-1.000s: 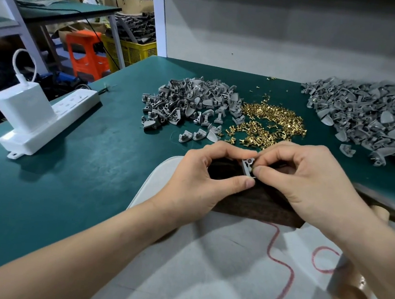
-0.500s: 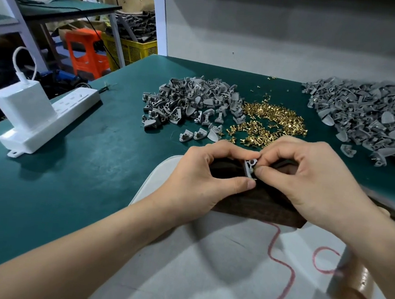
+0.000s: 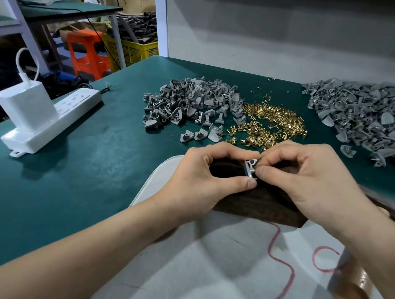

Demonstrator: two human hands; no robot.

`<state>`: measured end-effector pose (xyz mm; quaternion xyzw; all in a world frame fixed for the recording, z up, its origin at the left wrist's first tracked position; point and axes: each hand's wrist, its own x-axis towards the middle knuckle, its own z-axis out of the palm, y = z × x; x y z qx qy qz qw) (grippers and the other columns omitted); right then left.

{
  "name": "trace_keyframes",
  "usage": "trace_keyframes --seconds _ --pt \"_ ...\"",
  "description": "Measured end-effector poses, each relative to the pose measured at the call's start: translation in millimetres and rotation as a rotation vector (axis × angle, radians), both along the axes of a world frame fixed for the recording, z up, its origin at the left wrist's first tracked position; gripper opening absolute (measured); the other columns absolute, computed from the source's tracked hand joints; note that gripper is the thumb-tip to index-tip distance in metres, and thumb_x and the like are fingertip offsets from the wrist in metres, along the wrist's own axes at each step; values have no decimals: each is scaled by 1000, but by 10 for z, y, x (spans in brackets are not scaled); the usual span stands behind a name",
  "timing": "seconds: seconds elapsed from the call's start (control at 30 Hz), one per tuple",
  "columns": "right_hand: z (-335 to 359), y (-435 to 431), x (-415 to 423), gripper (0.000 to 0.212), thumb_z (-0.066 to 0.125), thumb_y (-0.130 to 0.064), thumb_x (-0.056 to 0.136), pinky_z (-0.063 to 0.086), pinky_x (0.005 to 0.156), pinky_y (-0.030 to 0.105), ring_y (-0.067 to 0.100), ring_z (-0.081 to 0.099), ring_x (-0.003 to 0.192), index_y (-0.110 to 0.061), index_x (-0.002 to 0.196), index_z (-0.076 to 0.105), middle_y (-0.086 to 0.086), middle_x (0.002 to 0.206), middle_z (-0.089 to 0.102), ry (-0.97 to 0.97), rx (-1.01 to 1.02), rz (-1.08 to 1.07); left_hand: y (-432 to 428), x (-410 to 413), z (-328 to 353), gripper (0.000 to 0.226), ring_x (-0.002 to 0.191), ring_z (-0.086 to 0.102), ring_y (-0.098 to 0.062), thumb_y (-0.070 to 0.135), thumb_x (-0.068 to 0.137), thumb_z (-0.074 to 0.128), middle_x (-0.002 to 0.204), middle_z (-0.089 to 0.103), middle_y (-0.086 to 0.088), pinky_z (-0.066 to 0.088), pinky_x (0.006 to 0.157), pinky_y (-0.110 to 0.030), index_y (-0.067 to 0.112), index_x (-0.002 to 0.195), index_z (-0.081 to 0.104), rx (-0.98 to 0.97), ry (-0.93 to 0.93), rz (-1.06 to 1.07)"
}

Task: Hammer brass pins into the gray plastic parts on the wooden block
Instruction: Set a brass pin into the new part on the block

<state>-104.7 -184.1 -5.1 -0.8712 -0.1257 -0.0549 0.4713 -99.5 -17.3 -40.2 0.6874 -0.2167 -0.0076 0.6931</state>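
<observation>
Gray part (image 3: 249, 168) pinched between left hand (image 3: 203, 181), right hand (image 3: 309, 181).

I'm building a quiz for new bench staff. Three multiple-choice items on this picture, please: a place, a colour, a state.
1. The brass pins lie: A in a jar; B between the left gray pile and right gray pile; C on the floor.
2. The tabletop is: A teal green; B red; C yellow.
3. The left hand and right hand: A lie flat; B hold scissors; C pinch one gray part.
B: pins sit between piles. A: surface looks teal. C: fingertips close on it.
</observation>
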Motion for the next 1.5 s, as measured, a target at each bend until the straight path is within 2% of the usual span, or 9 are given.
trace_keyframes --seconds 0.27,0.37,0.43,0.7,1.17,1.5 --pt "-16 -5 10 18 73 -9 73 49 69 22 9 62 70 -21 60 72 -7 76 67 25 49 -9 -1 -4 -7 32 73 61 7 -4 73 76 75 69 18 47 69 -9 17 95 70 6 -3 6" --pt "-22 -6 15 17 74 -10 72 50 70 24 10 63 71 -21 60 72 -7 77 68 29 49 -15 12 1 -8 31 79 64 3 -4 73 76 82 72 13 49 72 -12 16 97 71 -6 7 -2" --pt "-18 -6 14 18 74 -10 72 49 71 23 9 63 72 -22 59 72 -6 77 68 26 46 -14 20 3 -5 32 84 66 0 -5 73 76 88 73 10 50 75 -14 14 98 71 -12 13 -12" --pt "-13 6 -6 21 73 -7 73 46 68 15 2 60 68 -22 59 70 -6 77 66 -16 2 -17 15 5 -9 32 85 66 0 -4 72 77 90 74 10 49 76 -13 18 95 71 -3 -6 5" --pt "-4 30 -39 19 71 -11 71 52 79 36 10 62 76 -25 58 67 -5 77 65 -108 -62 -33 19 18 4 35 87 65 1 -6 72 77 90 73 10 47 79 -12 16 98 71 26 -40 0" --pt "-7 18 -33 22 72 -7 72 50 77 28 7 61 75 -24 58 67 -6 78 64 -95 -65 -29 19 7 15 36 92 66 -5 -7 73 76 98 73 0 50 86 -18 17 99 71 44 -61 1"
